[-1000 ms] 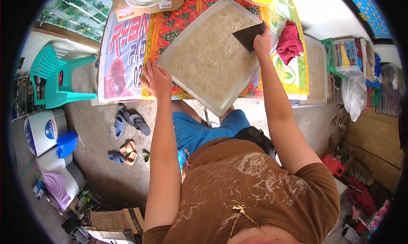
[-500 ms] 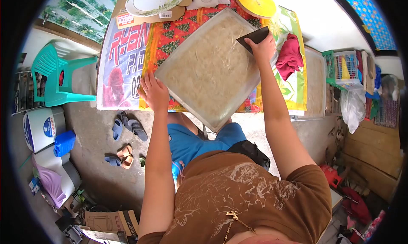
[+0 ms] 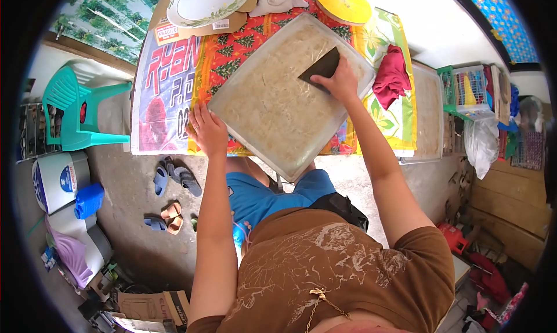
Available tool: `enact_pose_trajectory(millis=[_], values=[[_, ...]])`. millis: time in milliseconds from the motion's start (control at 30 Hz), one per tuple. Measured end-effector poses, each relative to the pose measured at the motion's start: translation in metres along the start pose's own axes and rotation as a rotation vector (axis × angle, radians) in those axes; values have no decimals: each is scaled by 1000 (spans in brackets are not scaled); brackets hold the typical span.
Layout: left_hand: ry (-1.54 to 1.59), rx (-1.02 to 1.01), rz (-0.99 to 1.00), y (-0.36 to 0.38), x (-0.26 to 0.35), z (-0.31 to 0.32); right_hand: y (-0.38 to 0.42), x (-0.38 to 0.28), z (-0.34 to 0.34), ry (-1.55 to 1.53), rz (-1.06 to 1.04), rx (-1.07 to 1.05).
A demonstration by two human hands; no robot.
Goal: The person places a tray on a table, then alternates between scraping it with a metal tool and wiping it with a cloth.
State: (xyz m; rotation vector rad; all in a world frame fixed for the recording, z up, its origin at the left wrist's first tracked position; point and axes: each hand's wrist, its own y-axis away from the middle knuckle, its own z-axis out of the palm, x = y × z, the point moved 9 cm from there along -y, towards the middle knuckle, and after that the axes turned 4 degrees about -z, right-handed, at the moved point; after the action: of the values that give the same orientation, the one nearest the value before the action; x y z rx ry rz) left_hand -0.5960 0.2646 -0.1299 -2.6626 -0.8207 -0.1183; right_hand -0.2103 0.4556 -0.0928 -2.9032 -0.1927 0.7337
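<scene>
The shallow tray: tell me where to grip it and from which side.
Grip the shallow tray by its near corner, probably best from the person's side, thumb above and fingers beneath: it lies cornerwise, and that corner juts past the edge of the covered table, so its underside looks reachable. Being broad, it likely wants steadying at the left corner, where the left hand is.

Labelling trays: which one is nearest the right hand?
The near tray on the covered table, over which the right hand holds a black flat sheet; the other tray sits beyond the table's right edge.
</scene>
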Motion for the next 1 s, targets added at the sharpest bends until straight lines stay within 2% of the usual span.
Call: enact_pose_trajectory(millis=[100,200,367,500,600,633,767,867,900,1000], values=[[9,-5,-6,0,0,0,11,8,4,-26,79,-43],[16,2,-1,0,0,0,3,27,-9,-72,179,78],[26,-6,-13,0,0,1,37,-26,10,47,-36,16],[32,-10,-12,1,0,0,23,10,-11,-80,154,87],[38,-7,-11,-1,0,-2,39,-18,-4,-35,40,39],[41,-12,-15,0,0,-1,50,-34,3,-28,-58,27],[44,9,-5,-1,0,0,65,-37,19,-40,10,-81],[43,1,-6,0,-1,-1,63,-29,14,-10,58,-1],[45,2,-8,0,-1,0,64,-36,10,45,14,46],[54,15,-15,1,-3,1,66,-39,8,92,68,-1]])
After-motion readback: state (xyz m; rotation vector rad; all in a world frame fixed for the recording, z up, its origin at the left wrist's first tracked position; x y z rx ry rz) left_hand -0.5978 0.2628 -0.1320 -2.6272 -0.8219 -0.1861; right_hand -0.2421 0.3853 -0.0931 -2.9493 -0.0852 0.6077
